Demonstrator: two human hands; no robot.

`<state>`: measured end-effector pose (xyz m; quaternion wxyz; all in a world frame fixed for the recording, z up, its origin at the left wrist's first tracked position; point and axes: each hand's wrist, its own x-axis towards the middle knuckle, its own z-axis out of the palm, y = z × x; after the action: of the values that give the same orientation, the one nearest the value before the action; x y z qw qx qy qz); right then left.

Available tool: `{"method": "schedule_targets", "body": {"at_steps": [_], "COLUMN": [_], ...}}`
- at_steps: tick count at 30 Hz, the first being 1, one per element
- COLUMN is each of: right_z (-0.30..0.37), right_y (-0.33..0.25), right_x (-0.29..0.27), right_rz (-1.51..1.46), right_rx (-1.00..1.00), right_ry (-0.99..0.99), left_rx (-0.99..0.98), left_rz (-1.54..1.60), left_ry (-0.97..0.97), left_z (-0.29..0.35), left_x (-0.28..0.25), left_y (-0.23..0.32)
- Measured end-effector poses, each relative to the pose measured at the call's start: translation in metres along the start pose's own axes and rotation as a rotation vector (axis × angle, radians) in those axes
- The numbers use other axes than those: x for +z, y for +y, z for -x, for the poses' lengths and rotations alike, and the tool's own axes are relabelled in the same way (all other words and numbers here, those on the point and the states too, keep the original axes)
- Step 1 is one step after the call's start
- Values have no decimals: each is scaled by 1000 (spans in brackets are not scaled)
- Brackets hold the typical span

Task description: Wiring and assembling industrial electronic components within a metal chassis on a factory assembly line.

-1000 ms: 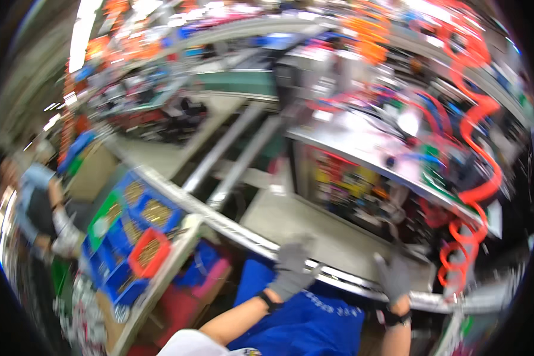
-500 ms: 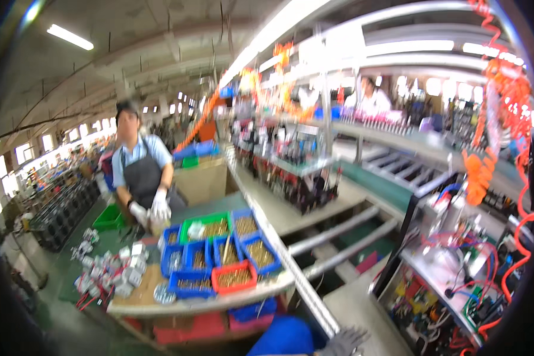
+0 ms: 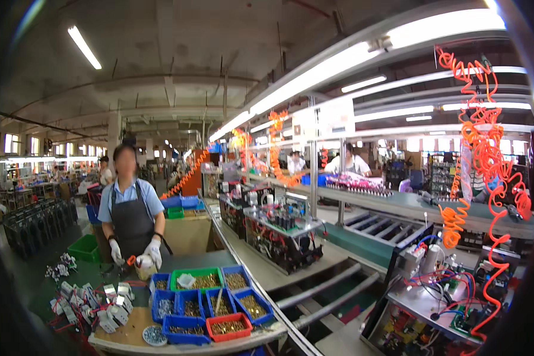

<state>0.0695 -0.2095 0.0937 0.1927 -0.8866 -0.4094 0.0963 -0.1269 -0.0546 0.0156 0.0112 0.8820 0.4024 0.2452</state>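
The wearer's fingers have left sight (grip, can't tell), leaving visible work to a co-worker's gloved hand [image 3: 153, 253], green bin [image 3: 174, 281] alongside.

An uncovered machine [image 3: 418, 301] stands upright at lower right beside steel rollers [image 3: 338, 298], red and blue wires [image 3: 457, 274] looping over its pale metal deck. A whitish cylinder [image 3: 431, 259] rises toward the far side; dense wiring [image 3: 414, 339] crowds the open level beneath.

Wearer's body & clothes (hands incl.) not vis.
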Motion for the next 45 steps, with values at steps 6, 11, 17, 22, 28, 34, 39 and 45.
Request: {"method": "schedule_targets", "body": {"at_steps": [6, 11, 17, 22, 28, 34, 39, 45], "right_z": [27, 20, 19, 19, 35, 48, 44, 41], "right_y": [0, -2, -2, -6, -19, -60, -86, -78], "right_x": [32, 46, 51, 46, 35, 45, 48, 40], "right_rz": [-296, -149, -101, -120, -499, -602, -742, -684], "right_rx": [-380, -466, -490, -464, -345, -501, -553, -572], "right_ry": [349, 400, 454, 423, 301, 78, -50, -57], "left_rx": [12, 46, -69, 196, -12, -433, -787, -1277], "left_rz": [15, 86, 221, 334, 302, -441, -552, -286], "left_ry": [-57, 85, 156, 105, 2, 324, 448, 652], "left_z": [5, 3, 28, 63, 58, 97, 177, 295], "left_x": [6, -5, -10, 1, -91, -271, -373, -443], "left_y": [0, -3, 27, 68, -7, -170, -265, -370]}}
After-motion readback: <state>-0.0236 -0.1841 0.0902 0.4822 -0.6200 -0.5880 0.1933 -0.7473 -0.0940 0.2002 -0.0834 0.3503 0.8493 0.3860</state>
